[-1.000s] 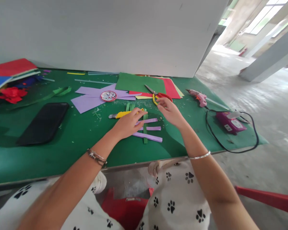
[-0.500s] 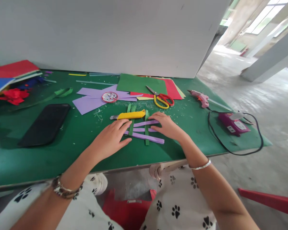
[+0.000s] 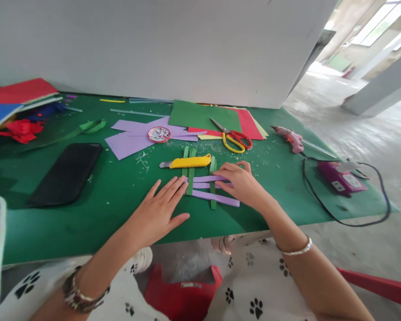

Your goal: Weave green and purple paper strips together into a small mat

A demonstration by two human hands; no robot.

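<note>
Narrow purple paper strips (image 3: 215,196) lie crosswise over and under upright green paper strips (image 3: 213,189) on the green table. My left hand (image 3: 158,211) is flat with its fingers spread, the fingertips resting at the left ends of the purple strips. At their right ends, my right hand (image 3: 242,183) has its thumb and fingers curled around the upper purple strip; part of the strip is hidden by the fingers. A yellow utility knife (image 3: 191,162) with its blade out lies across the upper ends of the green strips.
Behind are purple paper (image 3: 130,145), a round dish of small beads (image 3: 159,134), scissors (image 3: 235,140) and stacked coloured sheets (image 3: 203,116). A black phone (image 3: 67,174) lies left. At right are a pink glue gun (image 3: 290,138) and a purple box (image 3: 341,178) with a looping cable.
My left hand has shifted down toward the table's front edge and its fingers are more spread. The upper purple strip now lies closer to the middle one, with my right hand at its end.
</note>
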